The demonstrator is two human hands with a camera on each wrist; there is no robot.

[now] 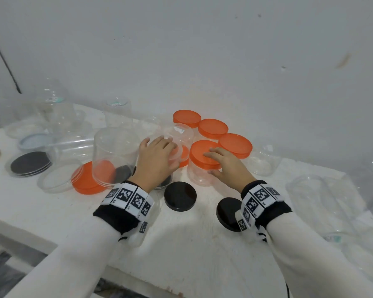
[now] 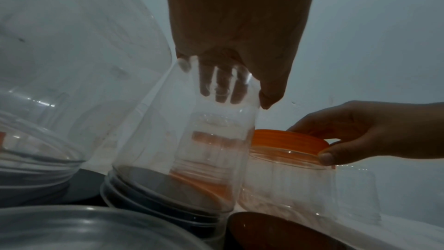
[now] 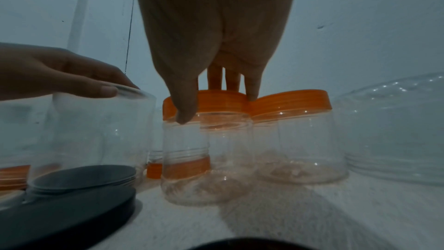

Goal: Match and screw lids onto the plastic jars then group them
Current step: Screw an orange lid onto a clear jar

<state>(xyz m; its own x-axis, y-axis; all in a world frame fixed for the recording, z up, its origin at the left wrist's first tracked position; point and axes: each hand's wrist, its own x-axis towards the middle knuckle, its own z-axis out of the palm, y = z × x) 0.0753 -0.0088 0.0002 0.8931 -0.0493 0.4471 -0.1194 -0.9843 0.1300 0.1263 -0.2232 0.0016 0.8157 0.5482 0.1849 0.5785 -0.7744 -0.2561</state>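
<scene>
Looked like a plain back room or makeshift workspace rather than a proper kitchen or lab, going by the bare scuffed white wall [image 1: 224, 50], a rough white-painted table [image 1: 192, 244] shoved against it, and loads of empty clear plastic jars [image 1: 116, 151] and loose lids [image 1: 180, 196] scattered around.

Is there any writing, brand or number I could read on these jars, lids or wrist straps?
No readable words anywhere.
Small white sticker on the upturned clear jar: dark mark, too small to read.
Teal-and-white labels on the back jars: too blurred.
Wristbands: black-and-white square code patterns only, no letters or numbers.
</scene>
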